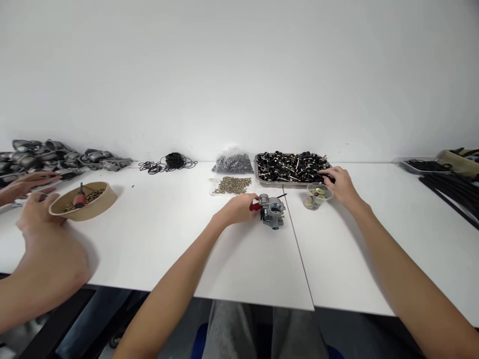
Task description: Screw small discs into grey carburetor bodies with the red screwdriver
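Note:
My left hand (241,207) is closed around the red handle of a screwdriver (255,206) and against the side of a grey metal carburetor (274,209). The screwdriver's dark shaft shows past the carburetor's far side. My right hand (340,183) is at the front right corner of a metal tray (277,184) heaped with black-capped parts (292,167). Its fingers are pinched on a small black part (329,177), mostly hidden by them. Just below that hand stands a clear plastic cup (315,199) with yellowish flat pieces inside.
Small brass parts (232,185) and a clear bag of dark pieces (232,163) lie left of the tray. Black rubber rings (174,162) are further left. A co-worker's hands (37,209) are beside a round tub (84,212) and grey castings (48,157). Black tubes (452,194) lie right.

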`<action>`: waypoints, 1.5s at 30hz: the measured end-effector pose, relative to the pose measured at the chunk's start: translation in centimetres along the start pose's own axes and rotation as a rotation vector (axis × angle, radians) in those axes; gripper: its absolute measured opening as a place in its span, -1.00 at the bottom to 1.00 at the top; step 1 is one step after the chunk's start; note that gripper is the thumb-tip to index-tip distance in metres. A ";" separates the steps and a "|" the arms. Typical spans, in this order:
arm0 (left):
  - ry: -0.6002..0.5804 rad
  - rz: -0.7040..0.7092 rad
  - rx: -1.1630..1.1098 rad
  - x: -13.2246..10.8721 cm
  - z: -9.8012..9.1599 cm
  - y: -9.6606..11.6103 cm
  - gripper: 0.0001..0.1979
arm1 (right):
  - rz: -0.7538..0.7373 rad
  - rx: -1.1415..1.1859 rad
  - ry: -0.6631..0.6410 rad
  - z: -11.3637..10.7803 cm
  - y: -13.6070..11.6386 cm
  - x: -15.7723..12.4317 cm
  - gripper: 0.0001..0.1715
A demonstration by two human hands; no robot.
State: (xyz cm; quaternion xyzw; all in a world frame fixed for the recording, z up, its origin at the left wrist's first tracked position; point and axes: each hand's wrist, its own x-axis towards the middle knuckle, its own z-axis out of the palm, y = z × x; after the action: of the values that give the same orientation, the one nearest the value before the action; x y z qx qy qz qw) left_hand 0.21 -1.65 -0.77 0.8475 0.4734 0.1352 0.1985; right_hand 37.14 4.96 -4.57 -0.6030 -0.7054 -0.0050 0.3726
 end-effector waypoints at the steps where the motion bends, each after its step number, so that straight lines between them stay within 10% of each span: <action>1: 0.031 -0.010 -0.014 0.1 -0.3 -0.1 -0.75 | 0.014 0.003 0.002 0.2 0.1 -0.1 -0.54; 15: 0.656 -0.023 -1.004 0.4 -3.2 -1.4 -0.75 | 0.153 0.058 0.046 0.2 0.1 0.4 -0.66; 24: 0.978 -0.048 -0.993 1.0 -3.5 -3.1 -0.82 | 0.267 0.199 0.225 -1.0 -1.4 0.4 -0.79; 29: 1.031 -0.101 -0.953 0.9 -3.7 -3.5 -0.84 | 0.283 0.376 0.358 -1.9 -3.0 0.8 -0.78; 45: 0.998 -0.126 -0.869 0.9 -3.3 -3.4 -0.88 | 0.262 0.759 0.144 -1.9 -8.9 -0.2 -0.79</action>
State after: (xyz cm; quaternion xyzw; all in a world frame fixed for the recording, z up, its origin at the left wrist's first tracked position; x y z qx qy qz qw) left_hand -3.28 1.42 0.61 0.4966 0.4596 0.6782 0.2867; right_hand 30.51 1.48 0.63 -0.5057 -0.5464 0.2612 0.6145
